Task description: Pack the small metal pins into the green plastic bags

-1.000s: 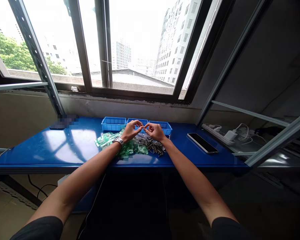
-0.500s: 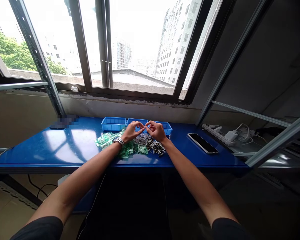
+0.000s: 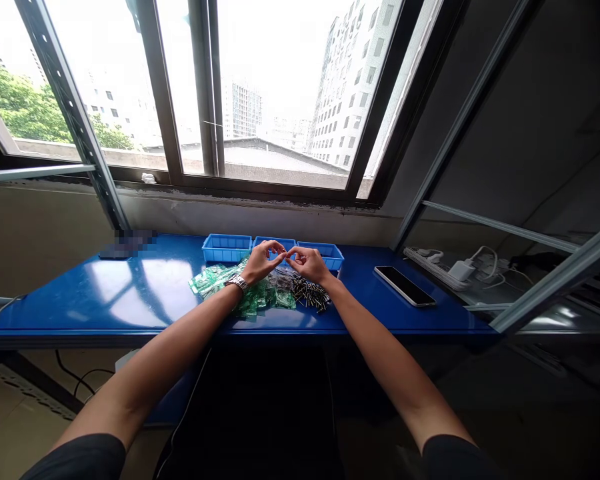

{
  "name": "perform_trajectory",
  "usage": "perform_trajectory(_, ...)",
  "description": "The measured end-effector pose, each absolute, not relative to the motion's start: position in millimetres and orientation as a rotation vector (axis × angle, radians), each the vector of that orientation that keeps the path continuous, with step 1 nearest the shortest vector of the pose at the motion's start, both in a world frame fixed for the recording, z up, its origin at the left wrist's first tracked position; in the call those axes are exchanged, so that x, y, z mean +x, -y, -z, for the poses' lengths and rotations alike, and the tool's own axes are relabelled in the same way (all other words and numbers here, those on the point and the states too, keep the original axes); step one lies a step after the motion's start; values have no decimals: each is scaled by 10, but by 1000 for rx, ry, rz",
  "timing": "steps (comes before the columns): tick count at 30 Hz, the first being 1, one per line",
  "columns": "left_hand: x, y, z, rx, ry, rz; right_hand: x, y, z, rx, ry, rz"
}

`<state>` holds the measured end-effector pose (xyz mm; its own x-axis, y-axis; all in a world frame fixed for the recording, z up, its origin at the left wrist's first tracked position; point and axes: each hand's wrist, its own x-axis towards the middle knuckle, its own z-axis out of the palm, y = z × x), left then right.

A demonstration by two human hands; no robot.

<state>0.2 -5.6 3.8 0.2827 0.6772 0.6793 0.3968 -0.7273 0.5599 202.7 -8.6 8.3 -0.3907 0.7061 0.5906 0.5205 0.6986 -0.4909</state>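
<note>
My left hand, with a metal watch on its wrist, is closed in a pinch above the middle of the table. Its fingertips meet those of my right hand, also pinched. Whatever the fingers hold is too small to make out. Below my left hand lies a heap of green plastic packets. A pile of small dark and metallic screw-like pieces lies under my right hand. Some greyish clear material shows between the two heaps.
Behind my hands stand three blue bins, a left bin, a middle bin and a right bin. A phone lies on the blue table at right. Chargers and a power strip are beyond it. Metal posts flank the table.
My fingertips have shifted slightly, and the fingers of my right hand have flattened and come closer to my left fingertips. The heaps and bins look the same.
</note>
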Motion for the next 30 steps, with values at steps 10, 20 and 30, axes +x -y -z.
perform_trajectory(10,1,31,-23,2287,-1013,-1423,2066,115,-133,-946,1982,-247)
perform_trajectory(20,6,30,6,2375,-939,-1332,2036,169,-152,-940,1969,-259)
perform_trajectory(30,10,51,-30,2301,-1016,-1391,2122,94,-140,-1003,2110,-277)
